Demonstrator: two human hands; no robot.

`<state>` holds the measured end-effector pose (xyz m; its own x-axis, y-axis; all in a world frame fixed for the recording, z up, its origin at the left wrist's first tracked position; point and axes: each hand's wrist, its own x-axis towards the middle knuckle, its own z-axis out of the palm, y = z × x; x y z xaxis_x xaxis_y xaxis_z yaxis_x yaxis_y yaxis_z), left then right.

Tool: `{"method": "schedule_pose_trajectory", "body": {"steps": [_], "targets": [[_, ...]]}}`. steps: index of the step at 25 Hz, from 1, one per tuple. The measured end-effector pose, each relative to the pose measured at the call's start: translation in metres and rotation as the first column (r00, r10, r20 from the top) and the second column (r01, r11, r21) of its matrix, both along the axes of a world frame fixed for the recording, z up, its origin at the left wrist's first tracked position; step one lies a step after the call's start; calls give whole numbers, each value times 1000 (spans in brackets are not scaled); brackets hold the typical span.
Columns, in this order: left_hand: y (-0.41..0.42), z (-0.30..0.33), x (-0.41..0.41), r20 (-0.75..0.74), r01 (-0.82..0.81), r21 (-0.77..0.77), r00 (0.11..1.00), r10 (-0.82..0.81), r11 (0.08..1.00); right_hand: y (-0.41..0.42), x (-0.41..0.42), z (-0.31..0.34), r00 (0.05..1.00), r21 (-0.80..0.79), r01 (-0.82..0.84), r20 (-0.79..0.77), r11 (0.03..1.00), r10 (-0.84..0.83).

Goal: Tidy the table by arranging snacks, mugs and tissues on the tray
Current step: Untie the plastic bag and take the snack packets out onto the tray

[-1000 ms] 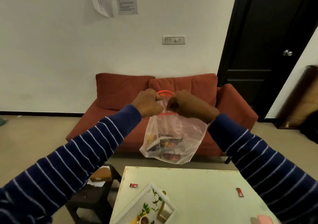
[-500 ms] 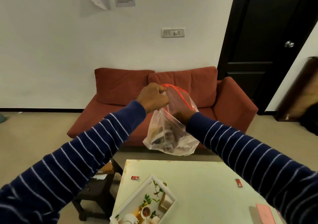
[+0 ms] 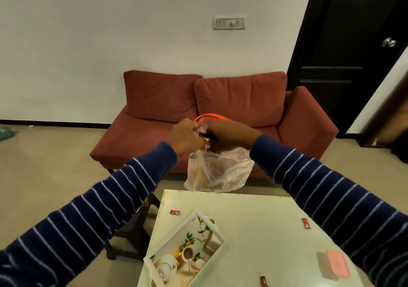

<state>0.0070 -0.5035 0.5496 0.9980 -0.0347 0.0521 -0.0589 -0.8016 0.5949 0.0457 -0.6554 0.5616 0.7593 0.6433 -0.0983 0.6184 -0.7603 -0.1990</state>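
The left hand (image 3: 184, 136) is curled tightly and pinches the upper edge of a clear plastic zip bag with a red seal strip (image 3: 217, 172), holding it in the air above the far edge of the pale green rectangular table (image 3: 254, 238). The right hand (image 3: 229, 135) is also curled, its fingers closed at the mouth of the bag just beside the left hand; a small dark and gold wrapped piece (image 3: 206, 138) shows between the two hands, but which hand holds it cannot be told. The bag hangs down wrinkled, with several small snack packets in a heap at its bottom, and its red seal makes a loop above the knuckles. On the table, near the left edge, lies a white rectangular tray with a printed picture of leaves and a teapot (image 3: 187, 249), turned at an angle. Three small red snack sachets lie apart on the table: one (image 3: 175, 212) just beyond the tray, one (image 3: 306, 223) near the right sleeve, one (image 3: 263, 282) at the near edge. A pink flat case (image 3: 337, 263) lies at the right near corner. Between the tray and the right sachets the table top is bare. Behind the table stands a red fabric sofa (image 3: 220, 101).
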Motion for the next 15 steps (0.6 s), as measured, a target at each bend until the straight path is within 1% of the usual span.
{"method": "schedule_pose_trajectory", "body": {"steps": [2,4,6,8,10,13,15], "targets": [[9,-14,-2,-58,-28,22,998,29,999,-5,8,12,998,41,38,-41,998,-37],[19,-26,-5,-114,-55,-31,992,52,998,-13,17,23,997,137,68,-56,988,-61],[32,-38,-9,-131,-62,-39,990,56,997,-28,29,27,982,259,117,-176,959,-72],[46,-52,-17,-112,-67,-39,992,62,997,-38,35,24,942,404,192,-332,894,-52],[62,-71,-29,-79,-83,6,993,83,997,-43,46,5,898,493,289,-436,820,-55],[78,-98,-58,-77,-125,18,989,126,992,-44,61,-36,833,547,462,-537,698,-131],[86,-118,-72,-95,-117,0,989,116,993,-39,76,-74,786,532,552,-589,642,-188]]}}
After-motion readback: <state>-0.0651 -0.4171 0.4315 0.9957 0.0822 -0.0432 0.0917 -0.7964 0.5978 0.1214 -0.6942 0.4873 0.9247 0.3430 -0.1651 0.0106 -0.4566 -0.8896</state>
